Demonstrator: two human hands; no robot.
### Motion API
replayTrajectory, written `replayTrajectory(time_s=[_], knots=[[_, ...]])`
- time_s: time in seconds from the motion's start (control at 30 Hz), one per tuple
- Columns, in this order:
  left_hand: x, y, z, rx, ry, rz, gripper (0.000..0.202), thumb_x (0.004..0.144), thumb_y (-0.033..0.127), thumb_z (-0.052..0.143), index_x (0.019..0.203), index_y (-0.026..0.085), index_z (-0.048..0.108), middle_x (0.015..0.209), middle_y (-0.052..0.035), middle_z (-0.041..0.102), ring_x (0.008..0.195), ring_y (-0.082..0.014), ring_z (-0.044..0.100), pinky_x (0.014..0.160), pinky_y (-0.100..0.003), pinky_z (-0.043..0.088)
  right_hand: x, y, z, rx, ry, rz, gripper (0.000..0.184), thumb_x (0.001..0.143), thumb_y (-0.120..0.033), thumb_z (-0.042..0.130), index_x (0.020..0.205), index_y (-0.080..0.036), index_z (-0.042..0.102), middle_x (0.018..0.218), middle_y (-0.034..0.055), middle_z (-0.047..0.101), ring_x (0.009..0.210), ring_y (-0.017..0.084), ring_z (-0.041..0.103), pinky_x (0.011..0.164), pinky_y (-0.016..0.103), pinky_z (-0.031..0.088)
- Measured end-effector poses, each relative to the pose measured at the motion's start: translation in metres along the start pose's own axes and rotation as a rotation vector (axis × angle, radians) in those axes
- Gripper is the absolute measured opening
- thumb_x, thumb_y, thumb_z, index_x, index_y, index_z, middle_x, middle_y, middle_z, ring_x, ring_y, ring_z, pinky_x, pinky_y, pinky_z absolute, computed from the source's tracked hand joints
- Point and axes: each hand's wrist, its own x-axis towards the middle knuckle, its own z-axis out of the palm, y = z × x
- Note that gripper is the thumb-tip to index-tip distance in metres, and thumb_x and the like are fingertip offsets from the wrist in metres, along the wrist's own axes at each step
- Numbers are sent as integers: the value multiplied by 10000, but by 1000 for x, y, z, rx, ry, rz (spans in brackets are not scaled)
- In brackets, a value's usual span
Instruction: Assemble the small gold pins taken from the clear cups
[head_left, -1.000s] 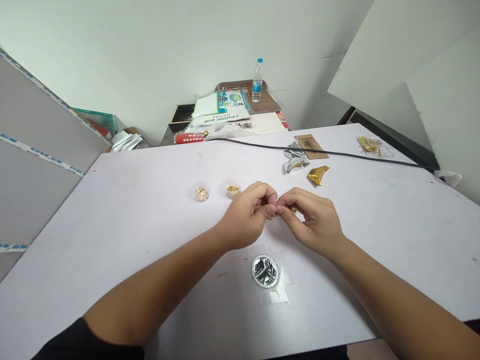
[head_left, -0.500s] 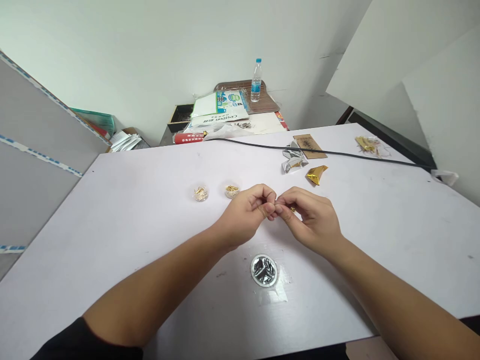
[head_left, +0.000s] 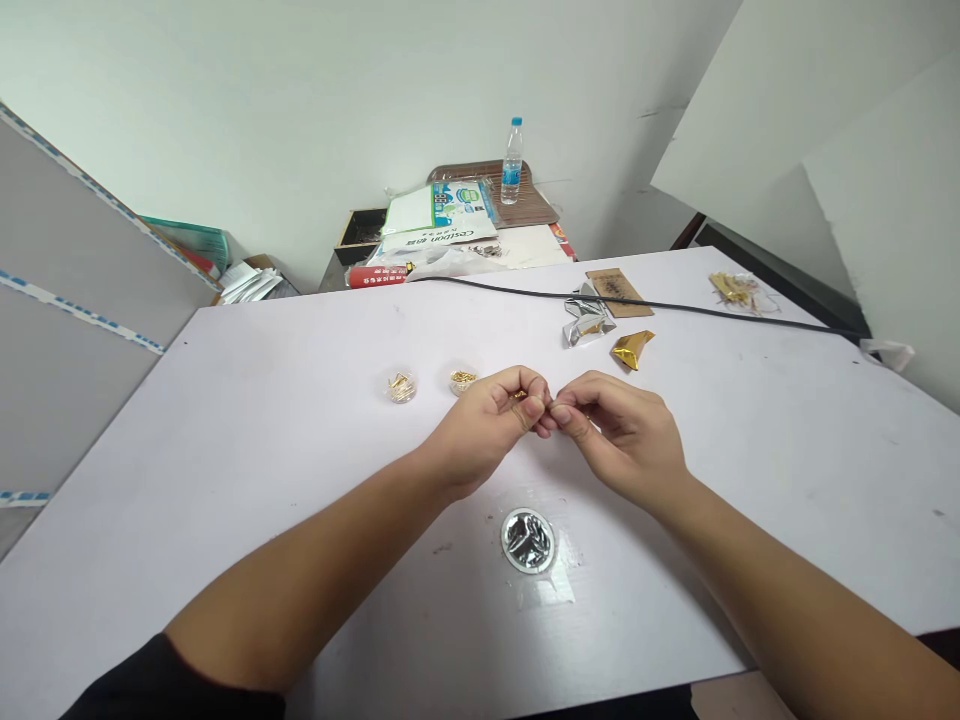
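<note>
Pinching | left hand (head_left: 486, 432) narrow around tiny gold piece (head_left: 518, 396) | right hand (head_left: 628, 445) narrow, hold unclear | fingertips touching

I count two hands (head_left: 486, 430), two tubs of gold pins (head_left: 401, 386), two foil wrappers (head_left: 589, 320), one water bottle (head_left: 512, 162)

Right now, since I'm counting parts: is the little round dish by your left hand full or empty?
Not empty: the small round dish beside the left hand holds a heap of tiny gold pieces.
</note>
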Motion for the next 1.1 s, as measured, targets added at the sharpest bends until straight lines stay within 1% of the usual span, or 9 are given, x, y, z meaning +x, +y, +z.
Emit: replayTrajectory(time_s=[0.1, 0.2, 0.4, 0.57, 0.67, 0.83, 0.93, 1.03, 1.1], knots=[[0, 2, -1, -11, 6, 10, 352, 807, 421, 755, 794, 151, 530, 786, 14, 549, 747, -94, 536, 786, -271, 425, 0, -3, 2, 112, 8, 119, 133, 905, -246, 640, 786, -190, 628, 731, 33, 686, 633, 149, 648, 566, 280, 520], [0, 3, -2, 4, 9, -8, 312, 817, 382, 755, 819, 147, 550, 776, 10, 573, 739, -92, 551, 782, -274, 434, 0, -6, 3, 191, 2, 225, 194, 912, -324, 639, 775, -188, 620, 693, 25, 665, 585, 128, 604, 542, 268, 512], [1, 7, -3, 74, -6, -2, 287, 808, 358, 769, 845, 133, 595, 753, 3, 600, 748, -102, 589, 783, -289, 456, 2, -11, 1, 254, -12, 316, 294, 893, -440, 652, 750, -186, 614, 650, 28, 647, 560, 125, 568, 530, 270, 502], [1, 11, -2, 108, -13, -2, 269, 821, 351, 754, 857, 130, 607, 734, -7, 627, 739, -113, 614, 759, -296, 473, 3, -11, 1, 313, -26, 354, 292, 888, -438, 660, 748, -186, 610, 653, 23, 644, 568, 122, 560, 521, 260, 464], [1, 13, -3, 99, -44, -1, 263, 822, 344, 753, 855, 126, 610, 722, -16, 645, 729, -117, 632, 733, -290, 484, 2, -9, 0, 360, -46, 366, 274, 900, -417, 649, 756, -187, 608, 664, 23, 642, 590, 123, 559, 533, 261, 452], [1, 17, -3, 114, -94, 4, 291, 796, 355, 776, 838, 119, 611, 706, -27, 670, 707, -121, 659, 686, -268, 498, -2, -4, -2, 511, -109, 395, 243, 918, -395, 631, 787, -191, 614, 704, 21, 632, 659, 137, 582, 559, 267, 438], [0, 19, -3, 158, -103, 20, 293, 794, 357, 777, 838, 122, 608, 705, -28, 675, 706, -126, 670, 677, -265, 511, -3, -2, -3, 587, -122, 411, 231, 909, -383, 647, 785, -192, 609, 704, 8, 612, 653, 132, 572, 561, 268, 431], [-1, 20, -3, 241, -124, 81, 237, 840, 328, 730, 854, 129, 601, 734, -44, 689, 734, -147, 692, 693, -282, 534, -2, -2, -3, 641, -135, 430, 224, 899, -357, 662, 763, -190, 601, 678, -4, 597, 621, 119, 541, 557, 264, 418], [-3, 20, -4, 364, -109, 181, 170, 869, 287, 689, 870, 138, 608, 788, -59, 693, 760, -152, 692, 713, -295, 547, -1, -4, -3, 688, -149, 455, 233, 893, -350, 667, 743, -189, 590, 644, -16, 579, 592, 109, 511, 556, 261, 401]])
